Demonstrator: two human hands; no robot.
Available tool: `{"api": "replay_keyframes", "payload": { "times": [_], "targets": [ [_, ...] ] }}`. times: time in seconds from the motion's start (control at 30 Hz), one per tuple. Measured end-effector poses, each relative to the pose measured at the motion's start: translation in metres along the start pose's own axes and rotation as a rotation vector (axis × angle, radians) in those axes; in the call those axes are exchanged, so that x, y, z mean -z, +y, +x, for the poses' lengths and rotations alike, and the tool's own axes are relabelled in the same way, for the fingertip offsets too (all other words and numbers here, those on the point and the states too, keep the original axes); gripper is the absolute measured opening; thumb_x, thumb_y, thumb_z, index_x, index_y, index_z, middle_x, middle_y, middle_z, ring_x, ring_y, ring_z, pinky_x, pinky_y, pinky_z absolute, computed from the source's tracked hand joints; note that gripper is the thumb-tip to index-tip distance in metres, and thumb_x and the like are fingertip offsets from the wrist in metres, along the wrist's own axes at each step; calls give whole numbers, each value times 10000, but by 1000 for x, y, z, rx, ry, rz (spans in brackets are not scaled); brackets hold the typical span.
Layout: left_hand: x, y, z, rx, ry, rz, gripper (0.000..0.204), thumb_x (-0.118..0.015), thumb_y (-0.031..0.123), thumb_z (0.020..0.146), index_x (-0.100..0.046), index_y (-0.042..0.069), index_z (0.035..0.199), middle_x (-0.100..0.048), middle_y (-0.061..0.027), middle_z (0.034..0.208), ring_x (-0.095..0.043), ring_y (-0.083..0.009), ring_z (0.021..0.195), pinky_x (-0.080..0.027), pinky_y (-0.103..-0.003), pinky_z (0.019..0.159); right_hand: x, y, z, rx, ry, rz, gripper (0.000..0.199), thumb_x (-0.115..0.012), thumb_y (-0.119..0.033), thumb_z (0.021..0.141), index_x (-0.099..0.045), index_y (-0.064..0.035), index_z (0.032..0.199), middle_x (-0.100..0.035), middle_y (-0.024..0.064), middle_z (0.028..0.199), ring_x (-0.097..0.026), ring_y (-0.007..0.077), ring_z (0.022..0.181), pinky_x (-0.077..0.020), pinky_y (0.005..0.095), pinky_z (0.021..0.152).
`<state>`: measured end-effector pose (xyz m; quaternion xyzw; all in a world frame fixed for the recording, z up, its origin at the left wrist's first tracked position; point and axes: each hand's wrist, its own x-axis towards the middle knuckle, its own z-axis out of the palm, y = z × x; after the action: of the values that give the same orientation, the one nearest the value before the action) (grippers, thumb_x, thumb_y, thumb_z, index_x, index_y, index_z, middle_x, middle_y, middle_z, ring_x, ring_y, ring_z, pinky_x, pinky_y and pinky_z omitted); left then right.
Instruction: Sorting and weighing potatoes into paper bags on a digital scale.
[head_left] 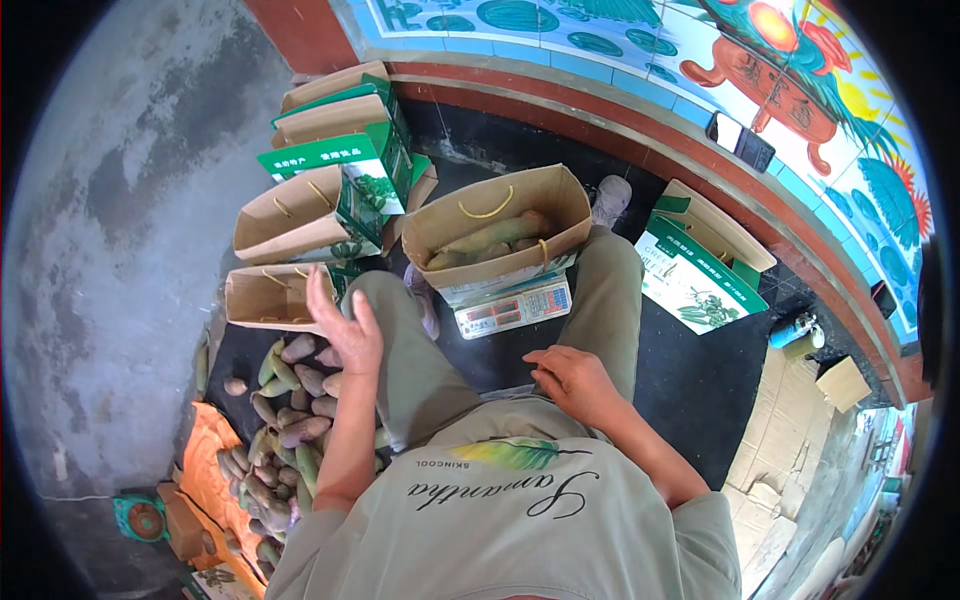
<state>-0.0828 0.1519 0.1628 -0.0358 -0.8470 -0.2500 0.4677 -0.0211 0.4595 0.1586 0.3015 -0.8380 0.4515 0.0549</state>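
Left hand (343, 325) raised open over piled fruit (285, 420), right hand (572, 382) on thigh, filled paper bag (498, 232) on scale (513, 308)

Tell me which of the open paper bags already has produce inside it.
The bag sitting on the scale, between the person's knees; the other open bags, further left, look empty.

Open brown box (500, 215) w/ green-purple tubers (488, 238), sitting on scale (515, 307).
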Motion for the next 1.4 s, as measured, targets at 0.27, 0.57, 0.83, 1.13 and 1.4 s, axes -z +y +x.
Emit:
{"api": "replay_keyframes", "payload": {
  "times": [0.27, 0.57, 0.83, 1.13, 1.4],
  "targets": [
    [-22, 0, 2, -170, 2, -92, 511, -532, 132, 804, -345, -46, 1245, -382, -252, 1285, -382, -405, 1179, -290, -476, 1006, -8, -39, -2, -221, -77, -153, 191, -611, -59, 762, -610, -35, 951, -605, 126, 811, -596, 305, 753, -489, 384, 659],
    [-15, -4, -5, -156, -6, -205, 580, -623, 95, 735, -376, 9, 1253, -375, -239, 1301, -384, -404, 1199, -308, -485, 992, -28, -62, 6, -93, -123, -237, 201, -631, -44, 735, -621, -33, 936, -601, 115, 788, -598, 293, 726, -493, 370, 643],
    [-21, 1, -5, -168, -63, -212, 573, -615, 107, 749, -371, 11, 1258, -370, -244, 1301, -384, -409, 1198, -310, -481, 992, -20, -71, 23, -50, -105, -208, 207, -632, -18, 728, -619, -23, 934, -584, 109, 754, -584, 280, 683, -482, 358, 618],
    [-21, 7, 2, -176, -204, -148, 529, -610, 138, 767, -409, 12, 1240, -397, -217, 1291, -388, -388, 1200, -310, -461, 996, 7, -46, 35, -94, 72, -122, 178, -604, 17, 763, -615, -16, 937, -581, 119, 735, -574, 276, 654, -462, 334, 591],
    [-47, -1, 21, -94, -446, -63, 428, -646, 122, 722, -520, 35, 1122, -491, -162, 1194, -417, -349, 1163, -345, -438, 964, 16, 23, 68, -197, 171, -38, 144, -586, 2, 780, -619, -14, 919, -608, 145, 804, -598, 312, 716, -481, 333, 645]
  ]
}}
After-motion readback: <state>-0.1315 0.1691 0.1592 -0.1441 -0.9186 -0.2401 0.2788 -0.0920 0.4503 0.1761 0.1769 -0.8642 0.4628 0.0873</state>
